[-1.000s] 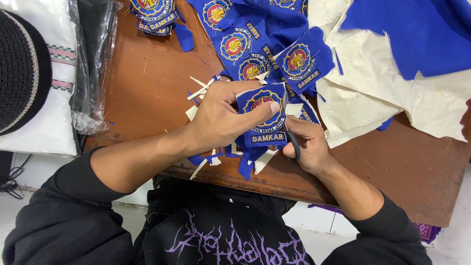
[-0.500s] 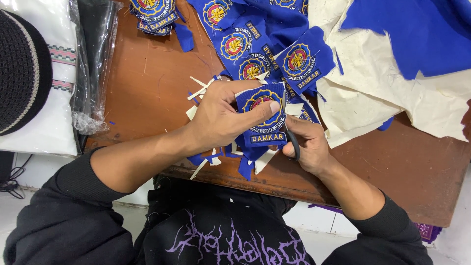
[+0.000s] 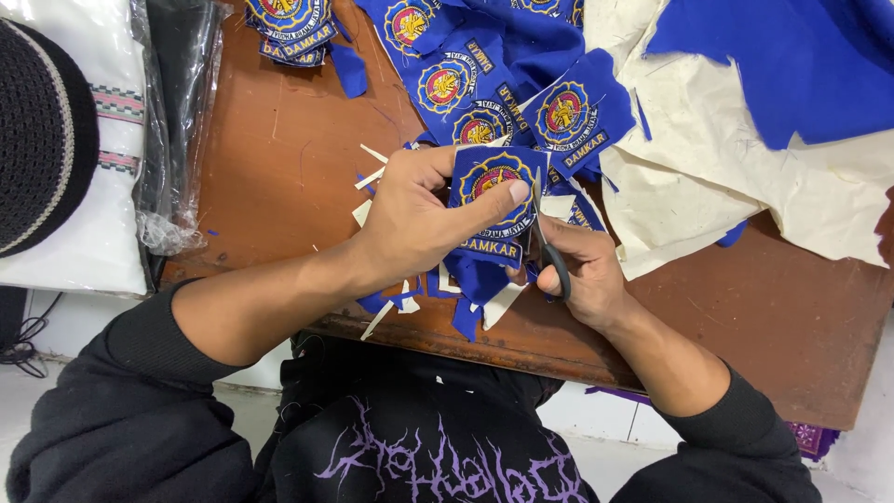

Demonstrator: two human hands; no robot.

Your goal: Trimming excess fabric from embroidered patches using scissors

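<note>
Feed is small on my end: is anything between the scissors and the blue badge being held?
Nothing visible does. The left hand holds the blue badge up by its fingers, and the scissors in the right hand already meet its right edge. Loose scraps lie below, out of the way.

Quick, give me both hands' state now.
Left hand: closed on the blue embroidered cloth patch.
Right hand: closed on the black-handled scissors, blades at the patch's edge.
</note>
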